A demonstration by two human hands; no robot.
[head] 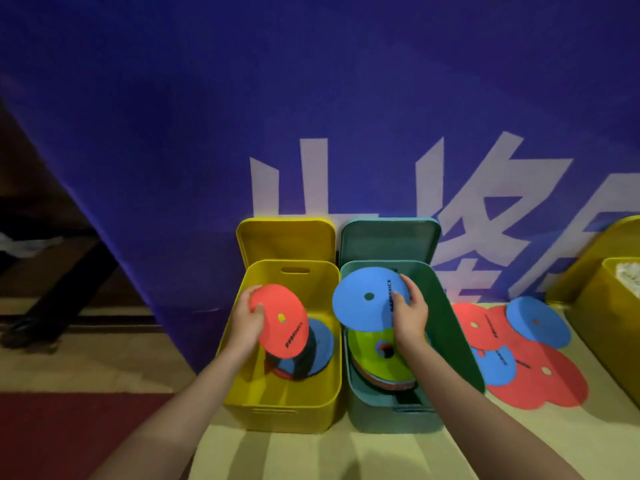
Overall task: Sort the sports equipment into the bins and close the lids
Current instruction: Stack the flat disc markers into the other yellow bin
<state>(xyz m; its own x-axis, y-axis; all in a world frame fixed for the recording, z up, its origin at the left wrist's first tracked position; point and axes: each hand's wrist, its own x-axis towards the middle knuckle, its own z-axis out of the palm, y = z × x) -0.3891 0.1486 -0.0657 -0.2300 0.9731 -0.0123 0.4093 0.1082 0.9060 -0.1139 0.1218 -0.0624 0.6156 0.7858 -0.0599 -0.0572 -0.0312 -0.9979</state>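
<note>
My left hand (pixel 246 320) grips a red flat disc (pixel 280 322) tilted over the yellow bin (pixel 239 386), which holds a few stacked discs, blue on top (pixel 323 344). My right hand (pixel 410 315) holds a blue disc (pixel 367 299) by its right edge above the teal bin (pixel 446 323). Inside that bin lies a stack with a green disc (pixel 367 355) on top. Both bins stand side by side with their lids (pixel 287 237) tipped open against the wall behind.
Several loose red and blue discs (pixel 519 351) lie overlapping on the floor to the right of the teal bin. Another yellow bin (pixel 602 320) stands at the far right edge. A purple banner (pixel 311 98) hangs directly behind the bins.
</note>
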